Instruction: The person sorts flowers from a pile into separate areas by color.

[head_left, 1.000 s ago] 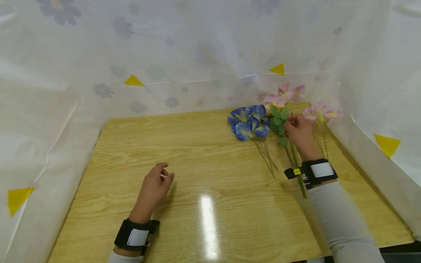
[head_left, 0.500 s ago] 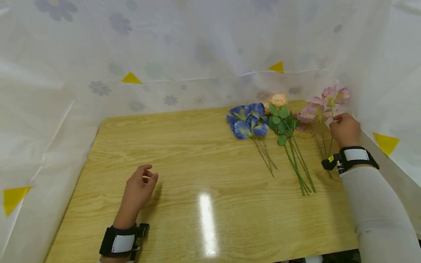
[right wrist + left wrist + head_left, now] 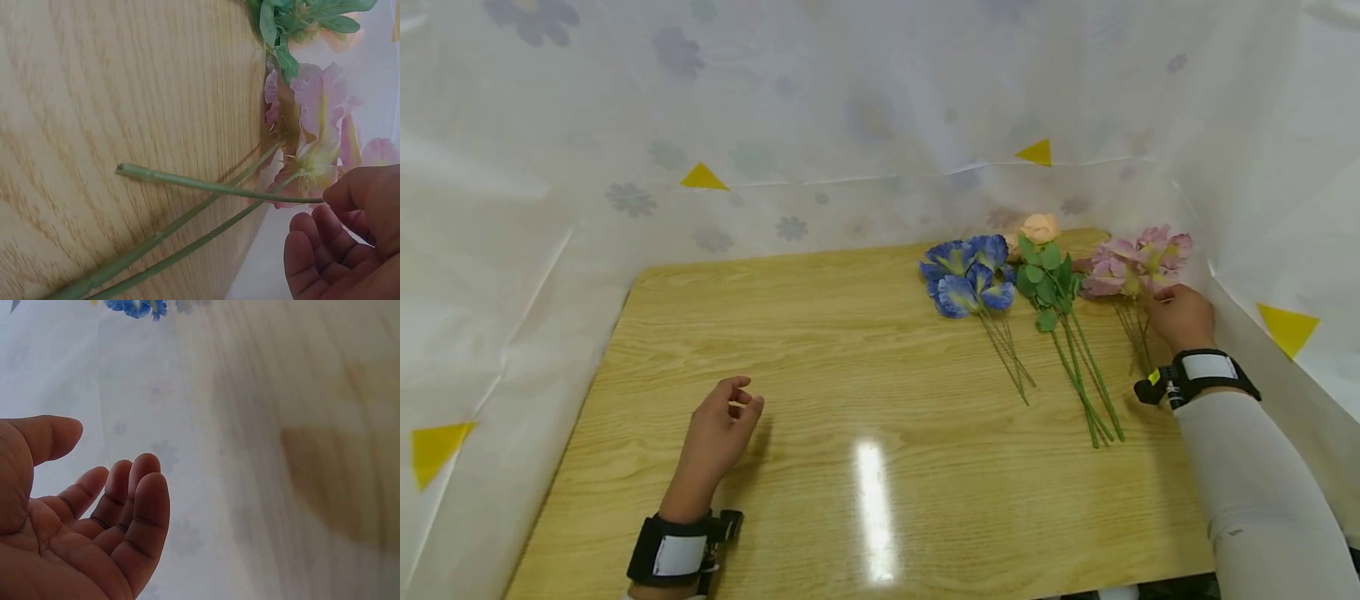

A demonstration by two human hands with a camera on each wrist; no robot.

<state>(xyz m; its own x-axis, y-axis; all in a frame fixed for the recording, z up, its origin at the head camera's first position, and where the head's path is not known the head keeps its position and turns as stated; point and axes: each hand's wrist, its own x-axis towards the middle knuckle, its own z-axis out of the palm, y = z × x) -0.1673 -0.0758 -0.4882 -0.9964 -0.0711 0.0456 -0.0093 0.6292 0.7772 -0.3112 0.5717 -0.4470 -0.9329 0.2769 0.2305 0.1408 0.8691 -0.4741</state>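
Observation:
At the table's right back, my right hand (image 3: 1182, 317) pinches the thin green stem (image 3: 206, 184) of a pink artificial iris (image 3: 1163, 250) between thumb and fingertip, just below the bloom. Other pink irises (image 3: 322, 106) lie beside it, their stems crossing beneath the held one in the right wrist view. The remaining fingers of that hand are loosely curled. Over the left half of the table, my left hand (image 3: 711, 433) hovers with relaxed, bent fingers and holds nothing; its palm (image 3: 69, 544) faces the left wrist camera.
Left of the pink irises lie peach roses (image 3: 1040, 227) with green leaves (image 3: 1037, 279) and thick stems. Further left are several blue irises (image 3: 958, 283). White plastic sheeting (image 3: 850, 108) with yellow triangles walls the wooden table (image 3: 775, 350) on the back and sides.
My right hand has moved right from beside the rose leaves, carrying a pink iris over to the other pink ones, then lowered it. My left hand has drifted slightly left.

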